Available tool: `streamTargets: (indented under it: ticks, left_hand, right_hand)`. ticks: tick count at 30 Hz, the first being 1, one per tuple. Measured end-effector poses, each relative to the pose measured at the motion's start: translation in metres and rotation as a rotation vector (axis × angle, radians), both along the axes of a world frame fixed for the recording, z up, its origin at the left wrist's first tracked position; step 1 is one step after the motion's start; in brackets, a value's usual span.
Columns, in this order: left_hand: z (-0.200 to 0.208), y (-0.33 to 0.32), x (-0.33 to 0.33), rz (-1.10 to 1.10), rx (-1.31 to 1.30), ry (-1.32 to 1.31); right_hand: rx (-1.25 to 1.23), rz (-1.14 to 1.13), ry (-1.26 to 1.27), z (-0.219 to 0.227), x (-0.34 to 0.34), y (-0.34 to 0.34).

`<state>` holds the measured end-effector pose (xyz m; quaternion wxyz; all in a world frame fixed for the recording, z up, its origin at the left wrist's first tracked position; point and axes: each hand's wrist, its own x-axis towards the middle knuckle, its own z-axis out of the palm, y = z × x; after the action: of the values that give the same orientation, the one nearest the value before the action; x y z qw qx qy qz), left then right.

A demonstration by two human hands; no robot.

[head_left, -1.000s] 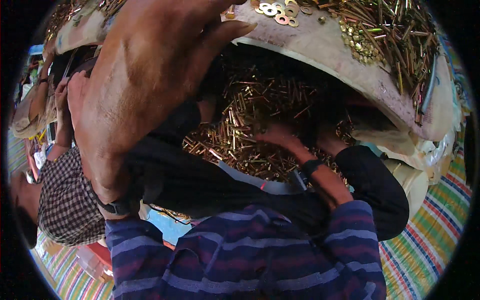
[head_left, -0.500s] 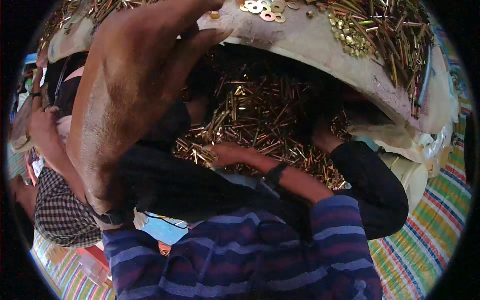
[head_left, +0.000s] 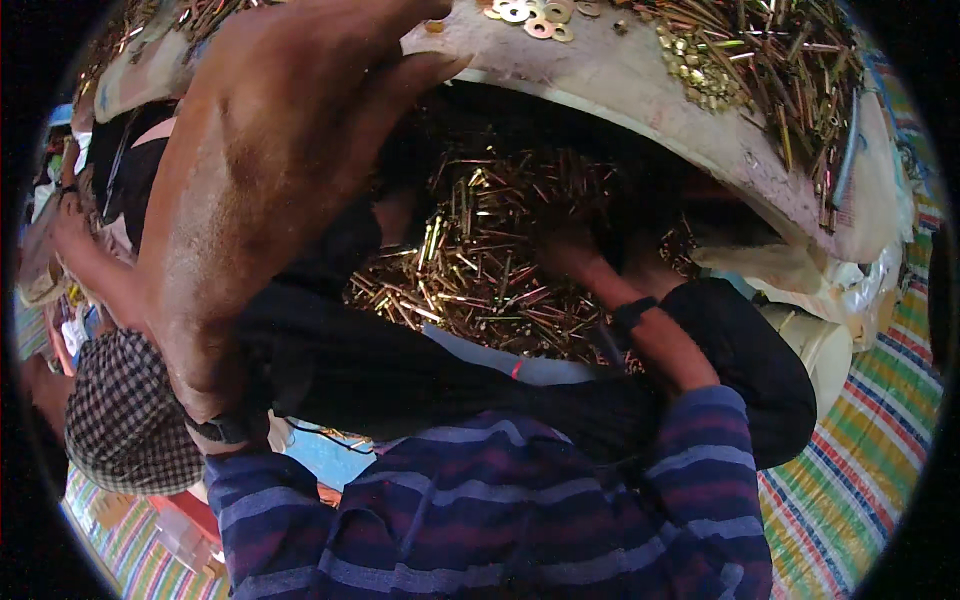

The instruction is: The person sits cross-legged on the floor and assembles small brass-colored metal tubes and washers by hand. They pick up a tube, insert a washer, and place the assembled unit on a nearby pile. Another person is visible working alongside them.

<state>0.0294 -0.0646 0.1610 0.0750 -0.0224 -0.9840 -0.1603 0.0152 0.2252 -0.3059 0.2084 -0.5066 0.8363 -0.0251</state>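
Note:
My left hand (head_left: 290,100) looms large at the upper left, reaching to the edge of the pale cloth-covered work surface (head_left: 600,80). Its thumb stands apart from the forefinger with nothing visible between them; the other fingers are cut off or hidden. Below that surface, my right hand (head_left: 572,250) reaches into a heap of slim brass-coloured metal rods (head_left: 470,260) between my legs. Shadow hides its fingers, so whether they grip any rods is unclear. Flat golden washers (head_left: 540,28) and a small brass-coloured piece (head_left: 435,27) lie on the surface near my left fingers.
More rods (head_left: 790,70) are piled at the top right, beside a cluster of small brass-coloured nuts (head_left: 695,70). A person in a checked head covering (head_left: 130,415) is close on the left. A pale bucket-like container (head_left: 815,345) stands right, on a striped mat (head_left: 850,470).
My right hand has moved from the near left of the rod heap to farther right and deeper into shadow. My left hand has hardly moved. The neighbouring person's arm has shifted slightly.

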Motion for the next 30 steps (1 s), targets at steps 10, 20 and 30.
streamTargets:
  ticks: [10,20,30]
  left_hand:
    - [-0.021,-0.023,-0.001,-0.151,0.056,0.123]
    - [-0.016,-0.029,0.0,-0.147,0.034,0.142]
    - [-0.007,-0.02,0.015,0.055,0.321,-0.035]
  right_hand:
    - [-0.214,-0.087,-0.036,-0.009,0.033,-0.005]
    - [0.069,-0.177,-0.378,0.039,0.026,-0.009]
    - [0.13,0.143,-0.217,0.015,0.052,0.038]
